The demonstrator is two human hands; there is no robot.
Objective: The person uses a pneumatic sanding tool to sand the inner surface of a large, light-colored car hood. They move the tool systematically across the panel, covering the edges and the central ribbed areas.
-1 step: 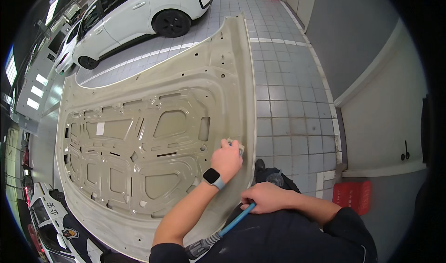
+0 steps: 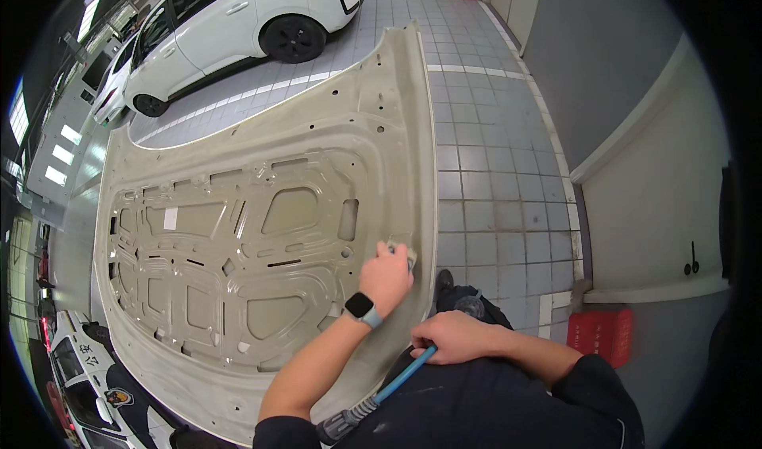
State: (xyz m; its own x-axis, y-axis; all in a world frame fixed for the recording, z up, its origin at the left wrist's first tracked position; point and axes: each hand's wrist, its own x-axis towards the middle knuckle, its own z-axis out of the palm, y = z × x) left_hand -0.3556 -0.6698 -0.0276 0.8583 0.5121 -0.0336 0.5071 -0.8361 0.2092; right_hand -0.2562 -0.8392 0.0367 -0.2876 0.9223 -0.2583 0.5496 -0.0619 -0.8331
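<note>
A large beige car hood [image 2: 381, 163] lies with its ribbed inner side up. My left hand [image 2: 386, 277], with a watch on its wrist, is closed on a small beige-grey pad [image 2: 409, 255] and presses it to the flat border near the hood's right edge. Fingers and palm cover most of the pad. Close to my body, past that edge, my right hand [image 2: 456, 338] is closed around a blue hose [image 2: 403, 374]. The hose runs down left into a dark ribbed fitting [image 2: 341, 423].
White cars [image 2: 238, 28] stand beyond the hood; a black-and-white car [image 2: 87, 369] is at lower left. Grey floor tiles [image 2: 500, 171] run along the right, beside a pale door [image 2: 651, 179]. A red object [image 2: 601, 336] sits by the wall, and my shoe [image 2: 446, 279] is beside the hood.
My left hand has shifted very slightly toward me and to the left along the hood. My right hand and the hose stay where they were.
</note>
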